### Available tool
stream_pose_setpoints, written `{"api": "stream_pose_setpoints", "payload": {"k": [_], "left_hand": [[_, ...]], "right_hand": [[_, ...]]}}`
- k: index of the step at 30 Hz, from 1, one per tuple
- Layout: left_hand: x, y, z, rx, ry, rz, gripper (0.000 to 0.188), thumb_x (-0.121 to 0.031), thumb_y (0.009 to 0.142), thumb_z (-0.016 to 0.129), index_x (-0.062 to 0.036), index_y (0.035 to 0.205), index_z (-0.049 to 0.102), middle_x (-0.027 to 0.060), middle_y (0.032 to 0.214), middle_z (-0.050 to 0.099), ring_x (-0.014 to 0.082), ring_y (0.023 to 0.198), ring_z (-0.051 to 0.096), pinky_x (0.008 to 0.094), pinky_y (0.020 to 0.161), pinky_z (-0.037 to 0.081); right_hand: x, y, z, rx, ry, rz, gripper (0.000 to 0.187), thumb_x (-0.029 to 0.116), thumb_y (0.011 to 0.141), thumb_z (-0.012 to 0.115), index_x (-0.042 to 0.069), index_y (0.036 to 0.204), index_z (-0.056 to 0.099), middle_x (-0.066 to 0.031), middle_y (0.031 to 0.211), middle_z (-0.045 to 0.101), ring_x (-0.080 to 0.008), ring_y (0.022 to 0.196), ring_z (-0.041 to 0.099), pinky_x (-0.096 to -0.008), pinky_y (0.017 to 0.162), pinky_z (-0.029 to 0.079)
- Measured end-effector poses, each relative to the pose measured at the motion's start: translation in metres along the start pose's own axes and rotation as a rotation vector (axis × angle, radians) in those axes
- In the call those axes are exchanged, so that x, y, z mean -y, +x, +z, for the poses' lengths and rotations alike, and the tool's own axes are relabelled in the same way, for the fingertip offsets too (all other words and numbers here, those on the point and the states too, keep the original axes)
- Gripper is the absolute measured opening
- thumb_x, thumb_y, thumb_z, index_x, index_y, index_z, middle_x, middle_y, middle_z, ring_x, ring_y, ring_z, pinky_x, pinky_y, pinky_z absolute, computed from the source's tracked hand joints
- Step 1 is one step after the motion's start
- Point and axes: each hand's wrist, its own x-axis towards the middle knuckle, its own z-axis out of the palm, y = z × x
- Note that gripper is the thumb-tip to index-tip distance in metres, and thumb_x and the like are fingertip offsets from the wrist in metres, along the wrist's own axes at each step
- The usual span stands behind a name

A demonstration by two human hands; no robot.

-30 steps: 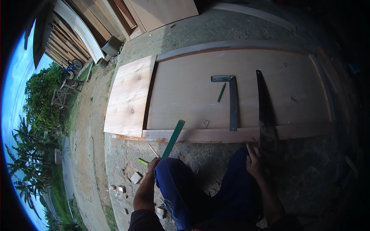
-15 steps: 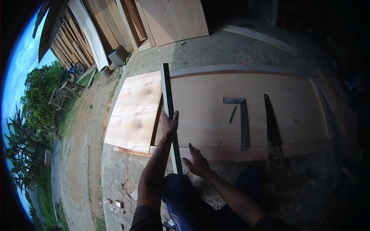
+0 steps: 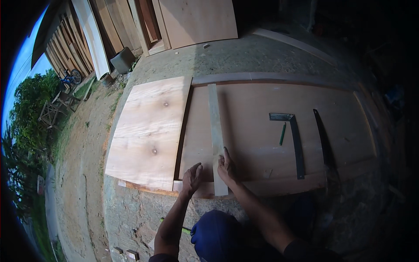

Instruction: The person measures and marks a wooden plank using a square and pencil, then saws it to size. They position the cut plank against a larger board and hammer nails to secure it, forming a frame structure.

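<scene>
A long, flat wooden strip (image 3: 214,118) spans the framed plywood panel (image 3: 253,98) from its far side to its near edge. My right hand (image 3: 226,168) grips the strip's right edge near its lower end, thumb on the face. Left of the strip, my left hand (image 3: 191,178) is apart from it, fingers loosely raised and holding nothing. A lighter plywood sheet (image 3: 146,131) covers the panel's left end. To the right on the panel lie a carpenter's square (image 3: 297,146), a green pencil (image 3: 283,133) and a handsaw (image 3: 323,137), its handle in shadow.
My knee (image 3: 216,233) is close below the strip's near end. Small wood offcuts (image 3: 132,254) lie on the concrete at lower left. Beyond the panel, a large board (image 3: 198,22) stands upright and a long plank (image 3: 297,43) rests on the floor. A grey container (image 3: 123,60) stands further left.
The strip has gone from tilted on edge to flat-side up across the panel, further right of the plywood sheet. My left hand has let go of it; my right hand now grips it.
</scene>
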Motion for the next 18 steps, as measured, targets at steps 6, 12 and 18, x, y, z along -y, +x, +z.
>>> {"api": "stream_pose_setpoints", "payload": {"k": [6, 12, 18], "left_hand": [[0.005, -0.011, 0.012, -0.058, -0.032, 0.011, 0.045, -0.042, 0.106, 0.047, -0.0064, 0.121, 0.071, 0.0181, 0.092, 0.075, 0.0346, 0.09, 0.073, 0.0422, 0.081, 0.056], [0.008, -0.016, 0.01, -0.077, -0.09, 0.048, 0.041, -0.037, 0.106, 0.05, -0.0037, 0.118, 0.072, 0.0172, 0.085, 0.074, 0.032, 0.083, 0.074, 0.0411, 0.076, 0.056], [0.007, -0.012, 0.007, -0.165, -0.133, 0.2, 0.039, -0.033, 0.105, 0.052, -0.0029, 0.124, 0.068, 0.0198, 0.099, 0.074, 0.0381, 0.092, 0.072, 0.0431, 0.082, 0.055]], "right_hand": [[0.009, 0.021, 0.02, 0.035, -0.222, -0.001, 0.051, 0.028, 0.105, 0.048, 0.001, 0.148, 0.045, -0.0298, 0.133, 0.06, -0.0466, 0.121, 0.059, -0.0498, 0.102, 0.047], [0.009, 0.033, 0.048, 0.028, -0.15, 0.035, 0.048, 0.025, 0.105, 0.051, -0.001, 0.145, 0.048, -0.03, 0.139, 0.056, -0.0472, 0.128, 0.055, -0.0487, 0.109, 0.044], [-0.009, 0.062, 0.079, -0.059, -0.099, 0.007, 0.05, 0.026, 0.105, 0.05, -0.002, 0.146, 0.047, -0.0314, 0.14, 0.055, -0.0471, 0.129, 0.054, -0.0489, 0.109, 0.044]]}}
